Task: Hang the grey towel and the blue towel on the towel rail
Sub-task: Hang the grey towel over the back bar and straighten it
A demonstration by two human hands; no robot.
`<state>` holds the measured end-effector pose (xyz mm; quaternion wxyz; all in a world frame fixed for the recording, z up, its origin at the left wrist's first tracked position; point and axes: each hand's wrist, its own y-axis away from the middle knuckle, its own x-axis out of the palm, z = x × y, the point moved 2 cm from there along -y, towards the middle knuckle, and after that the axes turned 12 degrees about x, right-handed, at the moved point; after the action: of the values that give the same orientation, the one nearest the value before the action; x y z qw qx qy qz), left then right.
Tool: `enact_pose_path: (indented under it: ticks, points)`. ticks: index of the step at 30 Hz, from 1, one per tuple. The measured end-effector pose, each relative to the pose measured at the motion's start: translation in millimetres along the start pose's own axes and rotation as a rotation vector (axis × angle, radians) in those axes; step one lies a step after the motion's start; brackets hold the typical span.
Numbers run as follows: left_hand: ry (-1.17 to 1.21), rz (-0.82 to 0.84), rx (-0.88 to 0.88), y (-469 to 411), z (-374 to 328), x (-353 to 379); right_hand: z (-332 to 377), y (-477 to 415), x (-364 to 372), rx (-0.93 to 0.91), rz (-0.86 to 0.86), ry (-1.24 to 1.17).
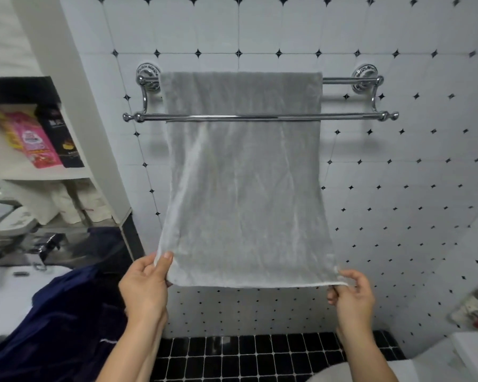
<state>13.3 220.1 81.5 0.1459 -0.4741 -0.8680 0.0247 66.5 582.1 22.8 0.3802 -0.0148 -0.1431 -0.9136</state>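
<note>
With both hands pinching the hung grey towel's [242, 175] lower corners, the blue towel [66, 312] lies lower left, nearer the left hand [145, 285] than the right hand [352, 297].

Left hand [145, 285] and right hand [353, 296] forward, each grip pinched closed.

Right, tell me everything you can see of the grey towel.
The grey towel is a soft, slightly creased cloth with a pale hem. It hangs over the back bar of the chrome towel rail and falls behind the front bar. The left hand and right hand pinch its bottom corners, holding it spread.
</note>
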Motion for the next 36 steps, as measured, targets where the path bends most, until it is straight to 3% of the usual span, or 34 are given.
enact_pose_path:
  ticks: [5, 10, 15, 20, 23, 25, 28, 30, 31, 33, 36]
  points:
    - [-0.077, -0.016, 0.056, 39.0, -6.7, 5.7, 8.6, -8.0, -42.6, -0.041, 0.111, 0.055]
    - [-0.053, 0.115, -0.05, 69.8, -18.5, 21.7, 20.5, -11.9, -40.3, 0.045, 0.159, -0.135]
    - [-0.099, 0.134, -0.036, 71.5, -26.3, 13.7, 28.6, -9.9, -46.3, 0.079, 0.168, -0.305]
    - [-0.172, 0.152, -0.06, 53.7, -11.0, 7.0, 18.1, -9.5, -41.4, 0.203, 0.22, -0.05]
    - [-0.112, 0.161, -0.058, 25.3, -31.4, 22.3, 51.3, -14.6, -23.7, 0.14, 0.218, -0.035]
    - [-0.074, 0.139, 0.033, -6.2, -77.1, 44.6, 90.2, -16.0, -12.3, 0.037, 0.215, -0.054]
    - [0.113, 0.183, 0.346, -36.9, -172.9, 71.5, 151.8, -5.0, 2.8, -0.177, 0.245, -0.22]
    - [0.308, 0.247, 0.51, -41.8, -204.4, 67.0, 166.4, 1.8, 2.5, -0.292, 0.275, -0.322]
    - [0.361, 0.277, 0.511, -39.8, -204.5, 59.1, 162.7, 4.7, 0.8, -0.316, 0.288, -0.319]
    - [0.321, 0.272, 0.356, -36.1, -168.2, 35.4, 131.4, 1.3, -4.8, -0.273, 0.212, -0.154]
    - [0.063, 0.247, -0.023, -15.7, -70.9, -1.1, 67.7, -2.8, -6.7, 0.0, 0.168, 0.196]
